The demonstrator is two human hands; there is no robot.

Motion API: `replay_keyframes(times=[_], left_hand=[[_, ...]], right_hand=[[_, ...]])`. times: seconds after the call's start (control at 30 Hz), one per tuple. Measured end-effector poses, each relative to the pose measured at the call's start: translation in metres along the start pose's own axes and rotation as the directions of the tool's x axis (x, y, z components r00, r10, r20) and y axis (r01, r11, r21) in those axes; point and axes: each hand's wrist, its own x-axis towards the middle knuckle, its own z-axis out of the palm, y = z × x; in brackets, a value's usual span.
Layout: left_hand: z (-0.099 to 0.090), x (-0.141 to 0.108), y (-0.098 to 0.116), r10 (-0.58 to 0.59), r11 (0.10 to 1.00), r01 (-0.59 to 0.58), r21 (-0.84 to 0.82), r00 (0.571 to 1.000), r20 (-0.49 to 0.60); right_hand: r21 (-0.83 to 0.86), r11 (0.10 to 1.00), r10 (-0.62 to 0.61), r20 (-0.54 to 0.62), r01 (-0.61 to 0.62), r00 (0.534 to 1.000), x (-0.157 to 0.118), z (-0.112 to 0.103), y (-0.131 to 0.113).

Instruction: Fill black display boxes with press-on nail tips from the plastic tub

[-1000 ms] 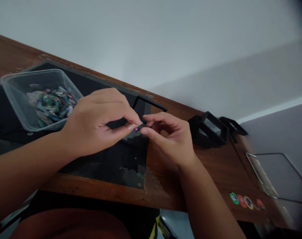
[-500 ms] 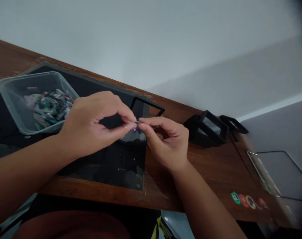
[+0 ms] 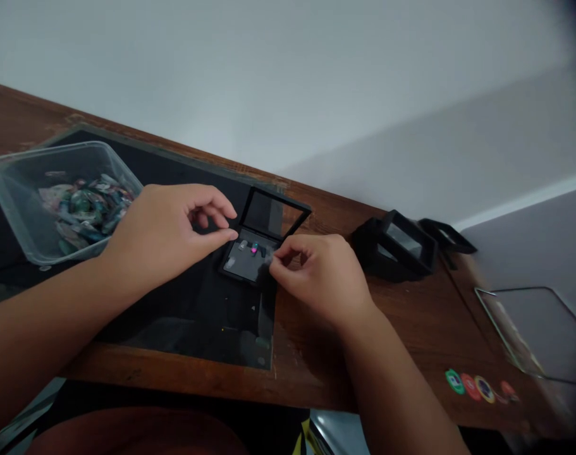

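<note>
My right grip [image 3: 323, 272] is resting at the right edge of the open black case [image 3: 238, 275], thumb and forefinger tips coming together there; whether they are pinching a small piece or just letting it go, I cannot tell. My left grip [image 3: 159, 230] is holding nothing that I can see, its thumb and fingers standing apart just off the left side of the case.

So the case is lying between my 2 grips, its lid [image 3: 282, 198] standing raised at the far edge and leaning toward the wall. On the grey bed inside, the pink-and-teal piece [image 3: 254, 249] is sitting to the left of my right fingertips and slightly farther off, its long axis pointing roughly from me toward the lid. My right grip is reaching a little nearer to it; my left thumb is hovering closer to the pale piece [image 3: 243, 245] at its left. Another whitish piece [image 3: 231, 262] is lying toward the near left corner.

The clear tub [image 3: 7, 208] of mixed shiny pieces is standing beyond my left wrist, on the black sheet [image 3: 174, 316] that is covering part of the surface [image 3: 306, 354].
</note>
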Motion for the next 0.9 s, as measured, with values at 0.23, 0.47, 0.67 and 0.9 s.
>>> replay_keyframes(times=[0.23,0.47,0.67,0.9], left_hand=[[0.0,0.0,-0.003,-0.065,0.998,0.062,0.032,0.991,0.117],[0.001,-0.001,-0.01,-0.049,0.996,0.035,0.078,0.982,0.184],[-0.004,0.002,0.004,-0.315,0.942,0.253,0.22,0.893,0.322],[-0.007,0.003,0.012,-0.332,0.939,0.272,0.213,0.881,0.338]], right_hand=[[-0.111,0.994,0.023,0.096,-0.012,0.995,0.004,0.0,0.001],[-0.029,1.0,0.0,0.226,0.007,0.974,0.002,0.0,0.001],[0.081,0.997,-0.019,0.237,0.0,0.971,0.006,0.0,0.009],[0.143,0.99,-0.032,0.162,0.009,0.986,0.008,0.0,0.017]])
